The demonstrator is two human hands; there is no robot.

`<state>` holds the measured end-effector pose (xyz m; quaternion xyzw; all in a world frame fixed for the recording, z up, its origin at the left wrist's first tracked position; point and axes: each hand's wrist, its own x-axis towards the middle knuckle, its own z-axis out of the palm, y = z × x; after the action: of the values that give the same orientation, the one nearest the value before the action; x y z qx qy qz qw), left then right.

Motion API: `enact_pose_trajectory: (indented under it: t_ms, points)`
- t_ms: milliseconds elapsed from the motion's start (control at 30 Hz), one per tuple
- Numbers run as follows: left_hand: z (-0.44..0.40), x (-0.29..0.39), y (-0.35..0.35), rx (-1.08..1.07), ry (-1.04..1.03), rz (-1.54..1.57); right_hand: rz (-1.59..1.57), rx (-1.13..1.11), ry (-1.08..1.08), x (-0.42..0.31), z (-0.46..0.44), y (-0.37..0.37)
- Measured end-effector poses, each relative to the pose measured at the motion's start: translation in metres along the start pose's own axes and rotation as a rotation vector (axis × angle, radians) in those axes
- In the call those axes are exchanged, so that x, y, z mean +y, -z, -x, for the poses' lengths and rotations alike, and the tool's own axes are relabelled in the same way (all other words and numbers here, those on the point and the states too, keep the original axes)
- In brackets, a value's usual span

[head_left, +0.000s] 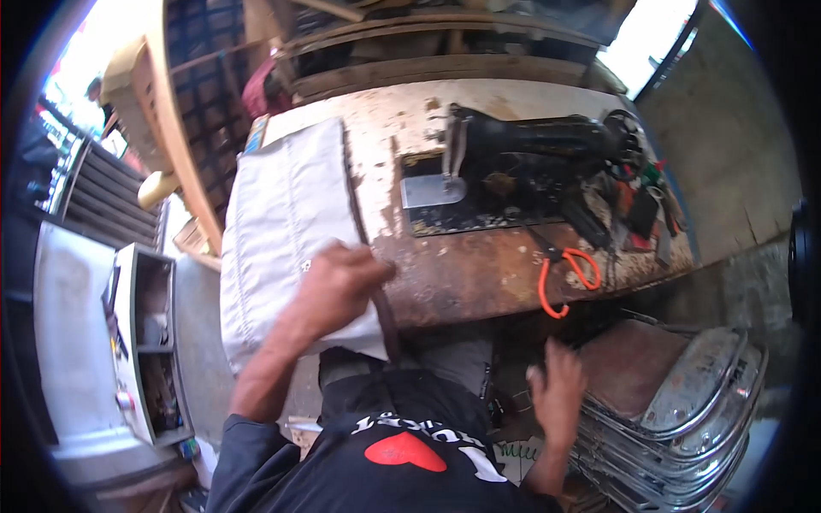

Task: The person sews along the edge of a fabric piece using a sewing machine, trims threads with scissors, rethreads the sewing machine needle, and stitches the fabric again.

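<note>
My left hand [340, 282] is over the right side of a light grey piece of cloth [282, 214], its fingers curled closed. The fingertips are near the dark strip [357, 201] along the cloth's right edge; whatever they may hold is hidden. The cloth lies on the worn table and hangs over its front edge. Beyond the table's front edge, my right hand [560, 389] is low with thumb and fingers apart, somewhat blurred and holding nothing visible. Nearest to it on the table are scissors with orange handles [547, 286]. A black sewing machine [530, 141] stands to the right of the cloth.
Small tools and scraps [637, 209] crowd the table's [453, 286] right end. Below right is a stack of metal-framed chairs [684, 402]. At left stands an open white cabinet [128, 342]. Wooden shelving [445, 68] runs behind the table.
</note>
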<state>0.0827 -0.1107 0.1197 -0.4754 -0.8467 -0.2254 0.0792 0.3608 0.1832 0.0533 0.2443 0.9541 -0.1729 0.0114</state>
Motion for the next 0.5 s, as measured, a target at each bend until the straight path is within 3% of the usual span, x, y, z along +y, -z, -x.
enact_pose_trajectory:
  t_ms: [33,100,167,200,267,400,500]
  points:
    - [0.009,0.012,-0.013,-0.021,-0.008,0.062,-0.043,0.161,0.172,-0.036,-0.025,0.033]
    - [0.015,0.034,-0.029,0.002,-0.048,0.161,-0.517,0.204,0.313,-0.102,-0.058,0.058]
    - [0.015,0.044,-0.033,0.055,-0.035,0.213,-0.586,0.046,0.603,-0.145,-0.085,0.041]
    - [0.015,0.044,-0.03,0.099,-0.029,0.26,-0.577,0.046,0.617,-0.161,-0.087,0.029]
    - [0.022,0.033,-0.015,0.129,0.011,0.264,-1.069,-0.436,0.388,-0.189,-0.089,0.011]
    - [0.05,0.0,0.004,0.243,0.31,0.348,-0.883,-0.361,0.364,-0.187,-0.109,-0.003]
    - [0.068,-0.019,0.011,0.275,0.412,0.344,-0.798,-0.15,0.423,-0.179,-0.12,-0.006]
